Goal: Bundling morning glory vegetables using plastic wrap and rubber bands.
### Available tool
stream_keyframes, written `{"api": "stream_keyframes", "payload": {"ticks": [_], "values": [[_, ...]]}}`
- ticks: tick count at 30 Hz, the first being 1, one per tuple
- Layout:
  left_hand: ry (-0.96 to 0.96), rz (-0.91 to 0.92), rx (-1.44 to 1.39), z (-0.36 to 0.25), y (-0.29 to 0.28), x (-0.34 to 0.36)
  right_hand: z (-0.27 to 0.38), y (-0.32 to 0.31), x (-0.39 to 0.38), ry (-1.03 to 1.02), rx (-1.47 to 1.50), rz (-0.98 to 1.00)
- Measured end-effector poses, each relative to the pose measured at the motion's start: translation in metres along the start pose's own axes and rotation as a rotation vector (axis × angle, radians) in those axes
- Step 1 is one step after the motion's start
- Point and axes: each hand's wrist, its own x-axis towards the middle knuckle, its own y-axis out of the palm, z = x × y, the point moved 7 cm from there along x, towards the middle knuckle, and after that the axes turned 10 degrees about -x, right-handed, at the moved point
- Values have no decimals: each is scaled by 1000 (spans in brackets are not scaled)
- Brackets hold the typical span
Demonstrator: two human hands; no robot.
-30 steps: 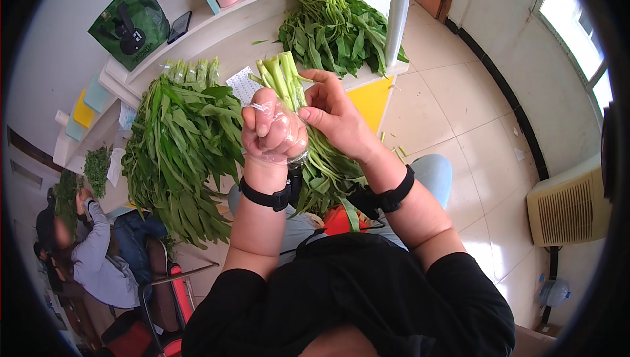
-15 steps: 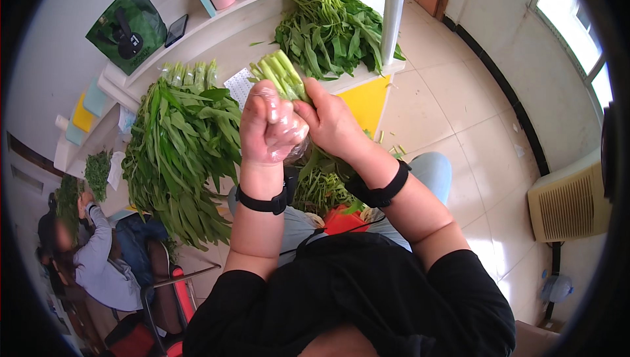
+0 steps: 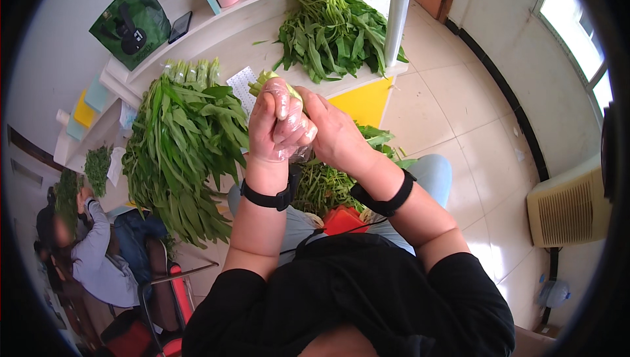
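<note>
A bunch of water spinach (image 3: pixel 262 82) is held up in front of me, its pale cut stems showing beyond my knuckles. My left hand (image 3: pixel 279 124) is closed against it in a fist, with clear plastic film (image 3: pixel 283 104) stretched over the fingers. Wrapped around the other side of the bunch is my right hand (image 3: pixel 338 127), fingers closed. The hands touch each other and hide most of the stems. Green leaves (image 3: pixel 375 138) show under my right forearm; how they join the bunch is hidden.
Wrapped water spinach bunches (image 3: pixel 180 140) hang over the table's left side. A loose pile (image 3: pixel 335 32) lies at the back beside an upright film roll (image 3: pixel 397 25). Trimmings (image 3: pixel 318 189) lie near a red object (image 3: pixel 342 220) below my hands. A person (image 3: pixel 105 252) sits at left.
My left fist has moved slightly right and now covers more of the stems. My right hand has rolled over the bunch, its back now facing up. More leaves show beneath the right forearm.
</note>
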Motion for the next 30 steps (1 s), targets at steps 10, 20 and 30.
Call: {"api": "stream_keyframes", "payload": {"ticks": [10,20,30], "values": [[10,148,-46,-11,18,-1,-7,-4,-4,128,764,220],[-6,194,-86,-9,14,-3,-28,31,-10,395,1143,474],[213,-248,487,-17,4,-9,-34,0,8,311,293,51]]}}
